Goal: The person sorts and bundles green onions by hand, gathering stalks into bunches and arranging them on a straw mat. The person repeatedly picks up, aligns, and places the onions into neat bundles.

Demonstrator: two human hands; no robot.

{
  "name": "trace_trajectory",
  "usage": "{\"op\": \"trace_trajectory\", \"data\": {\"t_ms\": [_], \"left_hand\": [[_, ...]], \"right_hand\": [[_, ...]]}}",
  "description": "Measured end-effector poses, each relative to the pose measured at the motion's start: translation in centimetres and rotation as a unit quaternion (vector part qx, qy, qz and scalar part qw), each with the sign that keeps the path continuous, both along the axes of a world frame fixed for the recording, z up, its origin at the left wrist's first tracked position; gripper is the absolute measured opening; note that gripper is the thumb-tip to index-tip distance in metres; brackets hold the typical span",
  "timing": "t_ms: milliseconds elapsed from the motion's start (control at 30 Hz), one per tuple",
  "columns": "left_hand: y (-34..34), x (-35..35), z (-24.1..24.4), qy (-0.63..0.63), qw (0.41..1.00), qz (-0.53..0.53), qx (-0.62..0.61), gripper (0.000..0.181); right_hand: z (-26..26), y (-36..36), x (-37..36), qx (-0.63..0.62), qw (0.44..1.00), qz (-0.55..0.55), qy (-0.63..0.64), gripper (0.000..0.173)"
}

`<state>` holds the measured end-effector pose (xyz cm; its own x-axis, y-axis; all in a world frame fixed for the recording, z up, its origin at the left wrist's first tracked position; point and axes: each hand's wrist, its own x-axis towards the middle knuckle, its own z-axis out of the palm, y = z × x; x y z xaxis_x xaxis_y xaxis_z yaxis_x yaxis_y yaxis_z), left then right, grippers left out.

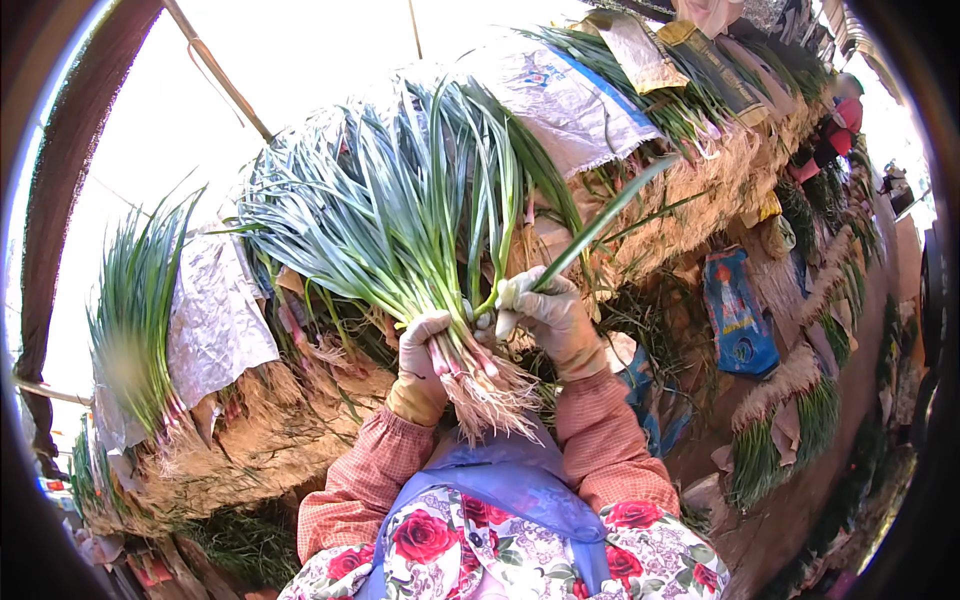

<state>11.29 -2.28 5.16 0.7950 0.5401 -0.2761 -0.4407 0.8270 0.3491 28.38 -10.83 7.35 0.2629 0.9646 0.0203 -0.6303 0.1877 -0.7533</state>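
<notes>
A bunch of leafy green alliums, like green garlic or scallions (pixel 420 225), fans out upward in front of me, with pink stem bases and pale stringy roots (pixel 487 394) towards my body. My left hand (pixel 425 360), in a pale glove, is closed around the stems just above the roots. At the bunch's right side my right hand (pixel 544 311), also gloved, pinches a single long green leaf (pixel 607 217) that points up and right. Whether its fingertips also touch a stem of the bunch is unclear. My floral apron lies below.
A long heap of similar plants, roots outward (pixel 690 217), crosses behind the bunch, partly under a white woven sack (pixel 555 105). Another bunch (pixel 142 315) leans at left. Loose leaves (pixel 637 315), a blue bag (pixel 739 315) and more bunches (pixel 784 435) lie right. A person (pixel 840 127) is far right.
</notes>
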Motion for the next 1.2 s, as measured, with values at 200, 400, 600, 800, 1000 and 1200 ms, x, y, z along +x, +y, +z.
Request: {"op": "trace_trajectory", "data": {"t_ms": [200, 400, 600, 800, 1000, 1200], "left_hand": [[-0.1, -0.6, -2.1, 0.025, 0.999, 0.020, -0.009, 0.038], [-0.4, -0.5, -0.7, -0.007, 1.000, 0.004, 0.011, 0.045], [-0.4, -0.5, -0.2, -0.186, 0.981, -0.044, -0.033, 0.034], [-0.9, -1.5, -0.1, -0.190, 0.979, 0.019, -0.075, 0.035], [-0.3, -1.7, -0.8, -0.134, 0.991, 0.002, -0.010, 0.043], [-0.6, -1.6, -2.4, -0.077, 0.996, 0.008, 0.031, 0.049]], "right_hand": [[0.8, 2.5, 1.2, -0.120, 0.971, 0.083, -0.190, 0.019], [-0.8, 1.8, 2.1, -0.026, 0.996, 0.065, -0.051, 0.015], [-2.9, 3.7, 0.6, -0.001, 0.978, -0.184, 0.093, 0.025], [0.1, 2.5, 1.9, -0.132, 0.980, -0.013, -0.148, 0.046], [-0.9, 4.3, -2.7, -0.080, 0.993, 0.034, 0.076, 0.018], [-4.9, -1.2, -2.1, -0.012, 0.999, -0.025, 0.030, 0.012]]}}
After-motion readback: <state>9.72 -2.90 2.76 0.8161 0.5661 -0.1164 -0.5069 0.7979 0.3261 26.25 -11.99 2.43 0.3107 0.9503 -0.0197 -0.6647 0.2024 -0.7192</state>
